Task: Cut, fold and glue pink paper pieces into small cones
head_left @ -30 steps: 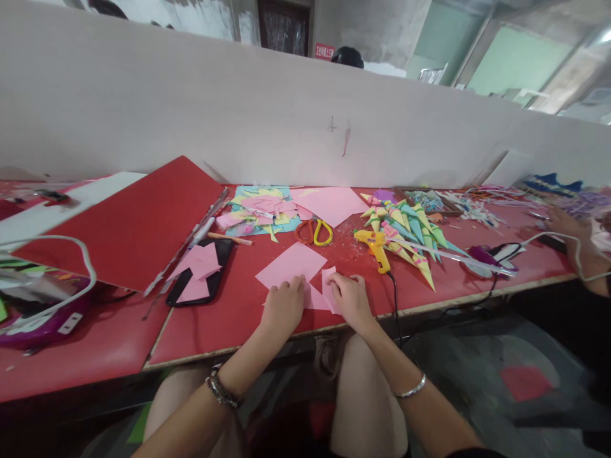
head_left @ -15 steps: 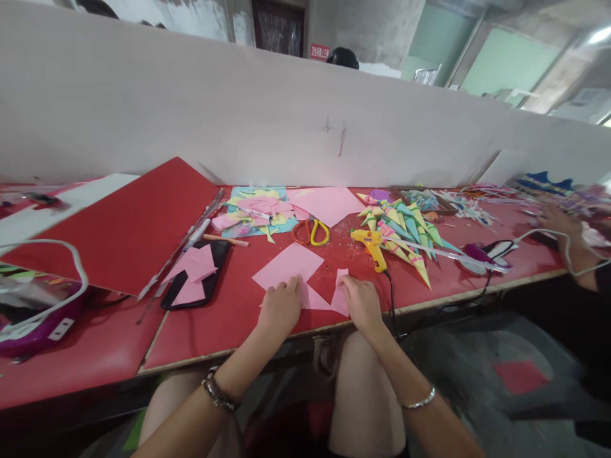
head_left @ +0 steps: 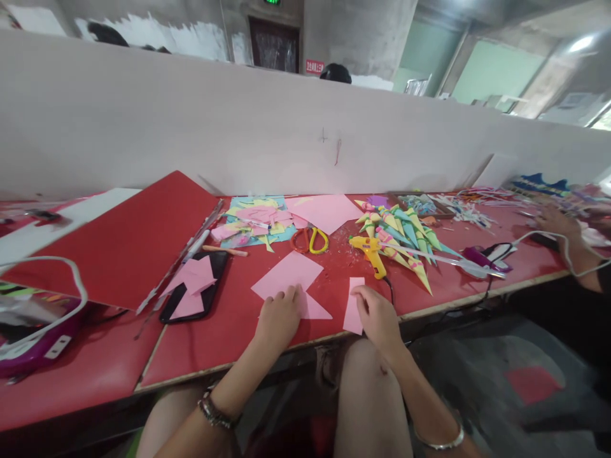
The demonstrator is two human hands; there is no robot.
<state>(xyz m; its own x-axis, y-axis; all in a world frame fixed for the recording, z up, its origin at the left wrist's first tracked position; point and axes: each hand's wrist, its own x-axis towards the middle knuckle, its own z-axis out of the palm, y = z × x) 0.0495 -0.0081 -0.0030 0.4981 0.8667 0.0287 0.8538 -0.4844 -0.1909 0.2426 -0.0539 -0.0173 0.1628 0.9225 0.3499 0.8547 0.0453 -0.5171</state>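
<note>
My left hand [head_left: 280, 318] is closed at the fingers and presses pink paper [head_left: 289, 273] down on the red table. A pointed pink piece [head_left: 316, 307] sticks out to the right from under that hand. Between thumb and fingers, my right hand [head_left: 380, 318] pinches a narrow pink paper strip [head_left: 354, 312] near the table's front edge. Scissors [head_left: 310, 240] with one red and one yellow handle lie just behind the paper. A yellow glue gun [head_left: 370, 252] with a long clear glue stick is beyond my right hand.
Folded paper cones [head_left: 410, 229] lie behind the glue gun. At left are pink scraps on a black phone [head_left: 217, 280] and a large red board [head_left: 119, 242]. Paper offcuts [head_left: 260, 222] and a pink sheet [head_left: 329, 211] lie at the back. Another person's hand [head_left: 561, 222] is far right.
The pink strip in my right hand has moved right, apart from the paper under my left hand. My left hand stays on its paper. The camera view has tilted slightly up.
</note>
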